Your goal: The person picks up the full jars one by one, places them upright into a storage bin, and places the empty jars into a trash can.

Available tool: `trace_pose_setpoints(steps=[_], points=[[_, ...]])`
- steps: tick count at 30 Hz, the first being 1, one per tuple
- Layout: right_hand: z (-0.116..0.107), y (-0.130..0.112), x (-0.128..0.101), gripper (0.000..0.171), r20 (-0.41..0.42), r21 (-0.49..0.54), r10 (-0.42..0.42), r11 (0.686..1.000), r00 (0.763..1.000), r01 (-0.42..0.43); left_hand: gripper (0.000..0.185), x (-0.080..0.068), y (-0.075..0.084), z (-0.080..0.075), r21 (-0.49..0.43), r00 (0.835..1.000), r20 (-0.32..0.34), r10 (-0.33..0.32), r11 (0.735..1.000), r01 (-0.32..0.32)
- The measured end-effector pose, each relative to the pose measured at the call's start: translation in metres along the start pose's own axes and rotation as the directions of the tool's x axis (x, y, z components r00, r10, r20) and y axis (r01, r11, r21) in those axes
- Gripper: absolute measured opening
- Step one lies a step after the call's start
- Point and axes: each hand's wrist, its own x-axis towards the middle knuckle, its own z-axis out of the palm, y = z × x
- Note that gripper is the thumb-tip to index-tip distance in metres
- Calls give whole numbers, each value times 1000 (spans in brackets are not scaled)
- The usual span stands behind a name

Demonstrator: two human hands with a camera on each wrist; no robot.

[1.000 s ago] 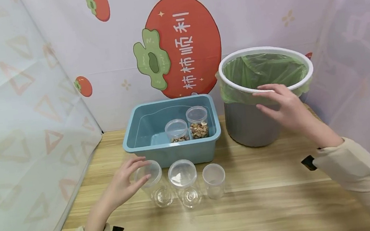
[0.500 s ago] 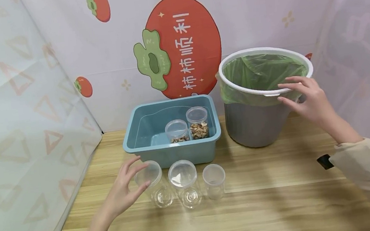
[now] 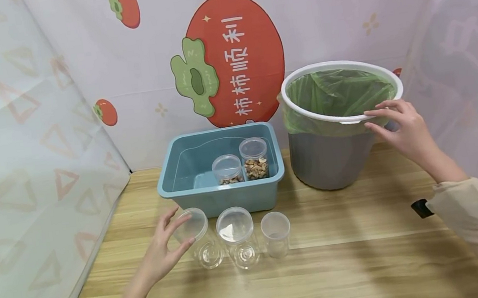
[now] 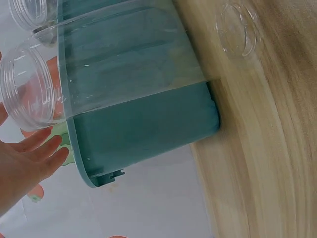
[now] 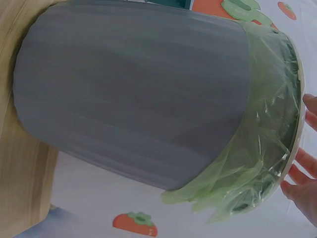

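Observation:
At the left of a row of clear lidded jars, my left hand point(image 3: 162, 250) is around the lid of the leftmost jar point(image 3: 207, 252), fingers spread and relaxed. In the left wrist view, the fingertips lie right by the lid point(image 4: 29, 89) of that jar. My right hand point(image 3: 406, 128) is at the front right of a grey trash bin point(image 3: 326, 163), fingertips right at its white rim point(image 3: 345, 120). In the right wrist view, its extended fingers lie along the rim point(image 5: 299, 119), over the green bag point(image 5: 270, 99) lining the bin. It grips nothing.
A middle clear jar point(image 3: 240, 248) and a smaller one point(image 3: 277, 239) stand to the right of the leftmost jar. Behind them sits a blue tub point(image 3: 223, 201) with two jars of nuts point(image 3: 256, 166) inside. A printed cloth point(image 3: 153, 139) hangs behind the table.
My right hand has moved right along the bin's rim, from its front to its front right. The left hand stays by the leftmost jar, its fingers shifting slightly.

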Motion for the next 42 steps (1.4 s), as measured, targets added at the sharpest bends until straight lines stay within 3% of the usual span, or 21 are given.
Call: trace_pose_setpoints(steps=[4,11,21,24,33,37,42], points=[[2,-1,0,30,-43,-7,-19,1000,999,18,50,-3,-1,3,-15,1000,-7,-26,1000,26],[6,-2,1,28,-88,-3,-9,1000,996,9,52,-4,-2,6,-13,998,-57,-18,1000,17],[10,-3,3,21,-94,18,44,999,995,-43,50,1,-5,9,-43,982,-189,1,999,-9],[10,-3,2,21,-94,21,52,999,994,-50,51,5,0,2,-55,973,-230,4,998,-17],[9,-2,0,21,-93,28,69,997,993,-67,45,30,45,-35,-84,944,-319,84,990,-117],[10,-2,0,20,-97,33,75,997,992,-72,44,42,49,-47,-78,920,-368,132,982,-172],[10,-3,1,21,-107,42,75,997,991,-71,40,54,37,-60,-89,894,-412,177,968,-233]])
